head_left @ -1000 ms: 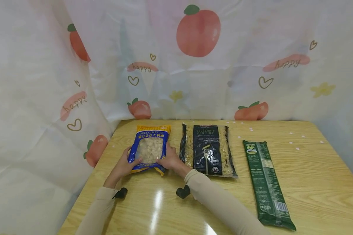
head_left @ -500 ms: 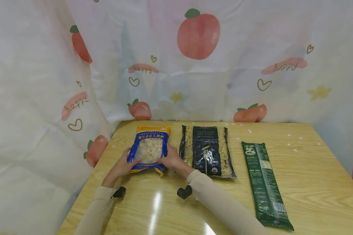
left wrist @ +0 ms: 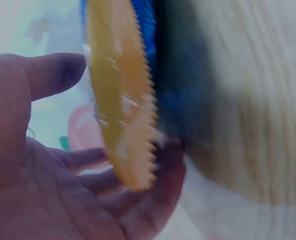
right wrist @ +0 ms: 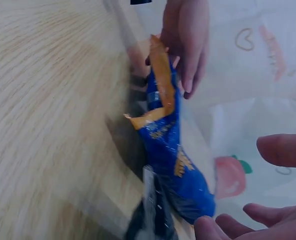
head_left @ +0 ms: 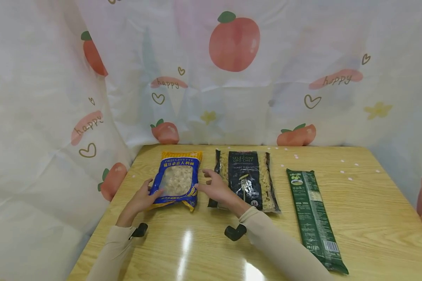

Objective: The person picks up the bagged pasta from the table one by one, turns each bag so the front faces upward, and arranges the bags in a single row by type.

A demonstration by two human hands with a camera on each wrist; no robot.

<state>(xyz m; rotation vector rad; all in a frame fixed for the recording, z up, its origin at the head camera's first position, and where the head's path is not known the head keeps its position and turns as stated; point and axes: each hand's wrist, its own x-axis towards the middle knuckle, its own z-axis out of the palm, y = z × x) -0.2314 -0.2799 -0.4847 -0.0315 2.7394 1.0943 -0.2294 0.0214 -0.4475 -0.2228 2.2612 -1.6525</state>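
Note:
In the head view a blue and orange orecchiette bag [head_left: 177,179] lies face up on the table between both hands. My left hand [head_left: 142,199] is at its lower left, fingers spread, the thumb over the edge. The left wrist view shows the bag's orange end [left wrist: 120,100] between the thumb and loosely bent fingers of my left hand [left wrist: 42,190]; whether they touch it, I cannot tell. My right hand [head_left: 219,190] stands off the bag's right side, over a black penne bag [head_left: 244,181]. From the right wrist, that hand [right wrist: 278,200] has parted fingers beside the blue bag [right wrist: 173,160].
A long green spaghetti pack [head_left: 314,218] lies on the right of the wooden table [head_left: 376,222], slightly slanted. White curtains [head_left: 267,105] printed with fruit and hearts hang behind the table and at its sides. Small pale petals are scattered near the back right.
My right hand has let go of the blue bag and moved right, over the penne bag's lower left. My left hand has loosened and shifted slightly left. The blue bag stays in nearly the same place.

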